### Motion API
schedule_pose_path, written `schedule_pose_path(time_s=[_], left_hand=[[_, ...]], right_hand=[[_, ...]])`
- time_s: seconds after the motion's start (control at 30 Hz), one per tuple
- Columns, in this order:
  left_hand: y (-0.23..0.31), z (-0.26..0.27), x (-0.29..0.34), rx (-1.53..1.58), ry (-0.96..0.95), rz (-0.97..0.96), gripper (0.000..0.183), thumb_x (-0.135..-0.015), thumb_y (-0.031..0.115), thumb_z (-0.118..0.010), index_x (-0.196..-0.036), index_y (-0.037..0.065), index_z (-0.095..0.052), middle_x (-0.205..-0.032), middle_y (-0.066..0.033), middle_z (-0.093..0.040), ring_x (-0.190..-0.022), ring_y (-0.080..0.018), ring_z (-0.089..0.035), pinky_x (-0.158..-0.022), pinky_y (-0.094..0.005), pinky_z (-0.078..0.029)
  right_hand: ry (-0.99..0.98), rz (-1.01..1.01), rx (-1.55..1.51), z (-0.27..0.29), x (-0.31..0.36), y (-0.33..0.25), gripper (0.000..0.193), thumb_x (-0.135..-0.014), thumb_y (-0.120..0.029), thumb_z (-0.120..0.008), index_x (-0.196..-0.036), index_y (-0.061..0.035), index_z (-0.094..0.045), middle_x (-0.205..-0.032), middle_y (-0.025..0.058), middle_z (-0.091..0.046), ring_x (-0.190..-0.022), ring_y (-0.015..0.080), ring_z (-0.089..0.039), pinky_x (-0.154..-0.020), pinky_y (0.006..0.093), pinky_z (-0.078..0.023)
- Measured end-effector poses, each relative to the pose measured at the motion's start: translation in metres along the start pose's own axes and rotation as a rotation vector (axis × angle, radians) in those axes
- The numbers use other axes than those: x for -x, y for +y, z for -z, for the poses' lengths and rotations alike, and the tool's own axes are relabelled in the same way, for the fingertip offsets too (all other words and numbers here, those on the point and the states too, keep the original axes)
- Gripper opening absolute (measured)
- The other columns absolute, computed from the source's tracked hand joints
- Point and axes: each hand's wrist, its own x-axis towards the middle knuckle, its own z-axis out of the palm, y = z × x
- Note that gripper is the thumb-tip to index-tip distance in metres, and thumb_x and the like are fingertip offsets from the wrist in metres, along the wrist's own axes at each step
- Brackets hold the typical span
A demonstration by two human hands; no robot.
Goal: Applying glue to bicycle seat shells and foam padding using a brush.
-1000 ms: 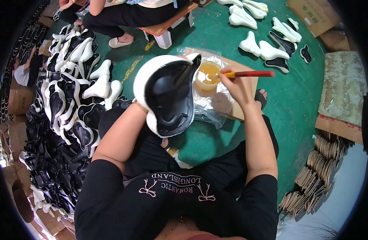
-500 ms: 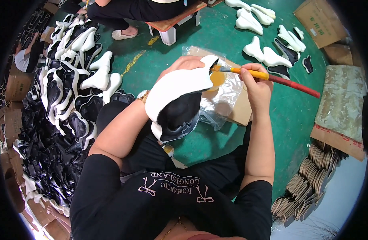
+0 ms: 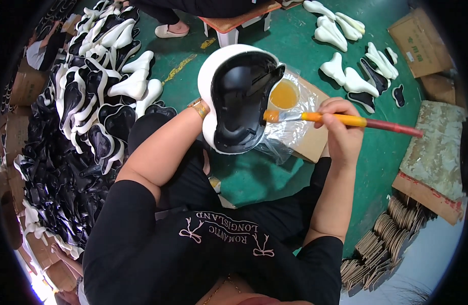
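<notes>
A bicycle saddle (image 3: 246, 76) is held up in front of me, its black hollow shell facing me and its white foam edge curving round the left side. My left hand is almost wholly hidden behind it; only the wrist, with a watch (image 3: 199, 108), shows at the saddle's left edge. In my right hand (image 3: 340, 124) a paintbrush (image 3: 315, 117) with a yellow and red handle is gripped between thumb and fingers. Its amber-wet bristles are at the shell's right rim. Just beyond stands a round container of amber liquid (image 3: 285, 94) on a plastic-covered cardboard box (image 3: 311, 144).
White foam saddle covers and black shells are heaped at my left (image 3: 130, 84). More saddle pieces (image 3: 358, 81) lie on the green floor at far right. Cardboard boxes (image 3: 419, 43) and stacked brown pieces (image 3: 384, 239) line the right side. Another person sits on a stool (image 3: 239, 25) ahead.
The saddle has turned so its black hollow side faces me, hiding my left hand. My right hand has moved the brush slightly right and nearer, from the saddle's narrow end to its rim.
</notes>
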Motion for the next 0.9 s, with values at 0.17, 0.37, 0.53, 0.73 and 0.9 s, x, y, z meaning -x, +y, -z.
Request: schedule_pose_path(time_s=[0.17,0.37,0.53,0.73,0.9], left_hand=[[0.005,-0.005,-0.005,0.019,-0.003,-0.037,0.039,-0.086,0.009,-0.058,-0.125,0.004,-0.051,-0.124,-0.0075,-0.051,-0.112,-0.015,-0.05,-0.097,-0.0276,-0.04],[0.026,-0.007,-0.01,0.05,-0.001,-0.052,0.04,-0.087,0.009,-0.057,-0.126,0.004,-0.049,-0.123,-0.007,-0.051,-0.11,-0.0141,-0.051,-0.096,-0.0267,-0.041],[0.058,-0.014,-0.021,-0.233,0.053,-0.186,0.036,-0.09,0.008,-0.053,-0.125,0.003,-0.049,-0.115,-0.0053,-0.055,-0.1,-0.0107,-0.054,-0.09,-0.0226,-0.043],[0.044,-0.003,-0.023,-0.133,0.191,-0.221,0.036,-0.086,0.005,-0.057,-0.121,0.001,-0.051,-0.12,-0.0073,-0.053,-0.108,-0.0142,-0.053,-0.096,-0.0265,-0.041],[0.046,-0.003,-0.027,-0.512,0.342,-0.436,0.039,-0.08,0.002,-0.063,-0.118,0.005,-0.055,-0.119,-0.0082,-0.053,-0.112,-0.0208,-0.051,-0.098,-0.0298,-0.041]], right_hand=[[0.196,-0.265,-0.231,-0.004,0.011,0.003,0.009,-0.082,-0.003,-0.063,-0.087,0.0018,-0.059,-0.081,0.01,-0.06,-0.064,0.0149,-0.059,-0.061,0.0259,-0.051],[0.301,-0.092,0.102,-0.02,0.006,-0.001,0.011,-0.079,-0.004,-0.067,-0.086,0.0019,-0.061,-0.081,0.0075,-0.063,-0.066,0.0127,-0.06,-0.063,0.0246,-0.05],[-0.141,0.261,0.57,-0.03,0.009,-0.023,0.009,-0.069,0.001,-0.067,-0.076,-0.0006,-0.062,-0.075,0.0094,-0.062,-0.068,0.0182,-0.061,-0.061,0.0272,-0.048],[-0.216,0.209,0.465,-0.045,0.014,-0.021,0.011,-0.067,0.002,-0.069,-0.077,0.0005,-0.064,-0.075,0.0101,-0.063,-0.066,0.0182,-0.061,-0.059,0.0262,-0.048],[-0.158,0.16,0.228,-0.046,0.019,-0.002,0.01,-0.073,-0.001,-0.068,-0.082,0.0015,-0.064,-0.083,0.0123,-0.062,-0.07,0.0187,-0.061,-0.063,0.0278,-0.051]])
